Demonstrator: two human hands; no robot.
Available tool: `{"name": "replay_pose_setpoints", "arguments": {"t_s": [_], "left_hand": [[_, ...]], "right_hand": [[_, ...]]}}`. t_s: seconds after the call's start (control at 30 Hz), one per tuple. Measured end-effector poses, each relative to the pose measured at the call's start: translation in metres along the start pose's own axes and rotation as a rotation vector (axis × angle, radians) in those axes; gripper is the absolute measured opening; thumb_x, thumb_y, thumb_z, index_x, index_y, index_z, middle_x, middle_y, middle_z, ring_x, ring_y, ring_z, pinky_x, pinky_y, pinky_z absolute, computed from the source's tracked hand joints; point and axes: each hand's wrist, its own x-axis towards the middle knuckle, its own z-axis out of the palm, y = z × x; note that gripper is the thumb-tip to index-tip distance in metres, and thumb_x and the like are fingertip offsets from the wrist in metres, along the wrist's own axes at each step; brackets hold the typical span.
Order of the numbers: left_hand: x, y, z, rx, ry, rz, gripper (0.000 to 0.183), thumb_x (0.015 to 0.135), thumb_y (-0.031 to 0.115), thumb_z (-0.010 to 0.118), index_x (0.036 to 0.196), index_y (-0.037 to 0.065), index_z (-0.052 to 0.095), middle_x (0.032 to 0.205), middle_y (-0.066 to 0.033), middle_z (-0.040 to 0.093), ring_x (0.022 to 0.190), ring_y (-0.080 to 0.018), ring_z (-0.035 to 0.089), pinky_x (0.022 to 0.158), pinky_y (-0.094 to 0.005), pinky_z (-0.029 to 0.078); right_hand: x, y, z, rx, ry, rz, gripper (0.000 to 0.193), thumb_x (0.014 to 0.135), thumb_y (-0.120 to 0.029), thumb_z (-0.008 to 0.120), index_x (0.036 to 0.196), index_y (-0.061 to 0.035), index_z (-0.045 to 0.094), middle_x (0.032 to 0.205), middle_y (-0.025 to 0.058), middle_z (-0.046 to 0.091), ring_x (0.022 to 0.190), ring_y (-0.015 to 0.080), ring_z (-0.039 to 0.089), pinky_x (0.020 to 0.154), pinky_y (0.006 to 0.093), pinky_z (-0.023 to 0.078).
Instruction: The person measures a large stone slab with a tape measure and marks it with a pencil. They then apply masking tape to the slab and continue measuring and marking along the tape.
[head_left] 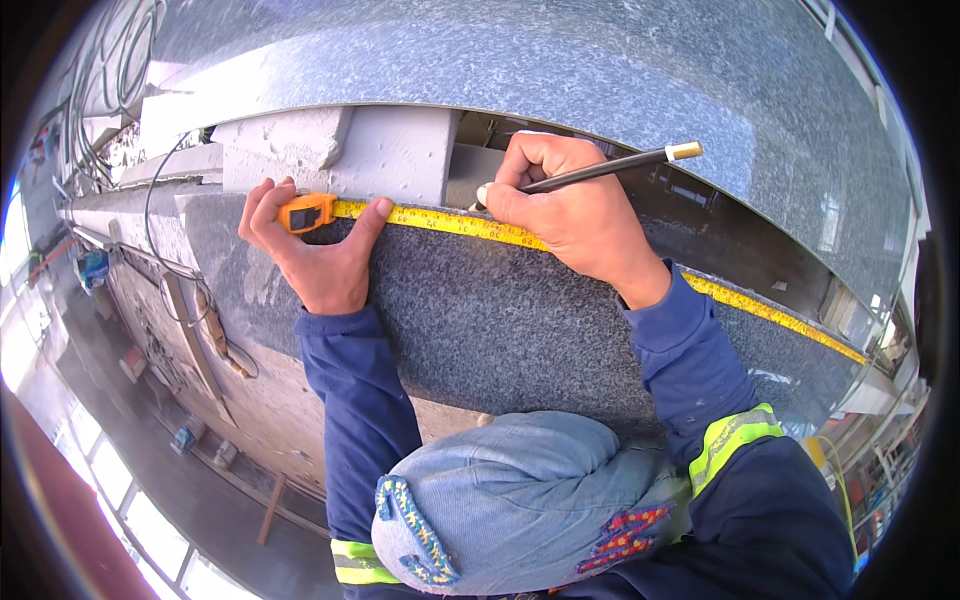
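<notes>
A grey speckled stone slab lies across the middle of the view. My left hand grips the orange and black case of a tape measure at the slab's left part, its thumb on the pulled-out blade. The yellow blade runs along the slab's far edge and reaches the right end, passing under my right hand. A black pencil with a pale gold end is pinched in that hand. Its tip is down at the slab's far edge beside the blade; my fingers partly cover it.
Beyond the slab stands a large polished grey stone sheet, with pale blocks and a dark gap in between. Cables hang at the left. Below there, a handled tool lies on the wooden surface.
</notes>
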Motion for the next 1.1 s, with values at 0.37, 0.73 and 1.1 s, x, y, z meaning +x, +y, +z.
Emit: {"name": "replay_pose_setpoints", "arguments": {"t_s": [0.37,0.73,1.1], "left_hand": [[0.0007,0.0045,-0.0005,0.016,-0.016,-0.016,0.087,0.060,0.018,0.097,0.125,0.014,0.041,0.133,-0.0139,0.035,0.129,-0.0344,0.045,0.110,-0.0460,0.041],[-0.0012,0.0041,-0.0003,-0.056,-0.004,-0.040,0.085,0.060,0.016,0.097,0.124,0.015,0.041,0.133,-0.0122,0.038,0.129,-0.0318,0.047,0.111,-0.0450,0.039],[-0.0030,0.0022,-0.0001,-0.083,-0.003,-0.036,0.085,0.061,0.018,0.097,0.124,0.015,0.040,0.132,-0.0111,0.039,0.128,-0.0312,0.048,0.111,-0.0442,0.039]], "right_hand": [[0.0027,0.0022,-0.0012,0.023,0.022,0.063,0.019,0.088,-0.010,0.071,0.075,-0.0026,0.058,0.066,-0.0033,0.054,0.061,0.0023,0.047,0.054,0.0232,0.038],[0.0031,0.0012,-0.0040,0.182,0.004,0.123,0.020,0.087,-0.011,0.071,0.075,-0.0020,0.058,0.067,-0.0013,0.057,0.061,0.0034,0.048,0.053,0.0244,0.038],[0.0044,0.0030,-0.0017,0.121,0.008,0.086,0.021,0.087,-0.011,0.071,0.074,-0.0007,0.058,0.067,0.0006,0.058,0.061,0.0042,0.051,0.053,0.0249,0.040]]}}
